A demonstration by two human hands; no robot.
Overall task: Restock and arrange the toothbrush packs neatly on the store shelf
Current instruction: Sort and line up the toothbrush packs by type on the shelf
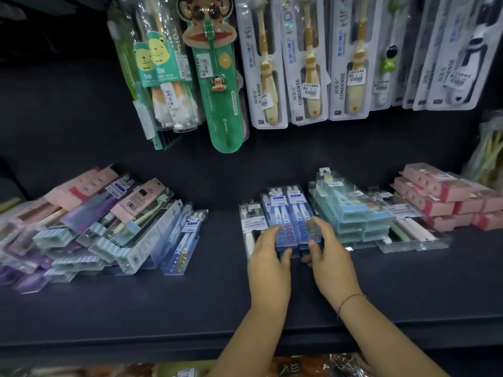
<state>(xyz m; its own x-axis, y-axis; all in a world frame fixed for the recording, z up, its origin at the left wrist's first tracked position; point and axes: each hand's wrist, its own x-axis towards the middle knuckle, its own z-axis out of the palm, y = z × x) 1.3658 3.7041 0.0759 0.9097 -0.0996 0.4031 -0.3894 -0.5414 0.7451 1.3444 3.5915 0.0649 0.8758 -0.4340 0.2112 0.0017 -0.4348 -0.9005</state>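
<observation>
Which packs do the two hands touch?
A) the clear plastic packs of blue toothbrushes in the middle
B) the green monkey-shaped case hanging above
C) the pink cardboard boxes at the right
A: the left hand and the right hand both hold the near ends of the clear plastic packs of blue toothbrushes, fingers on top and thumbs in front.

The shelf [190,295] is matt blue-black. The blue packs [288,213] in the middle carry white labels. Beside them lie pale turquoise packs [351,213], then salmon-pink boxes [435,197]. The heap [89,221] at left mixes purple, pink and pale-striped wrappers. Above hang a green case [220,104] with a brown-and-red monkey face, and white cards [294,85] holding tan brushes [310,69].
</observation>
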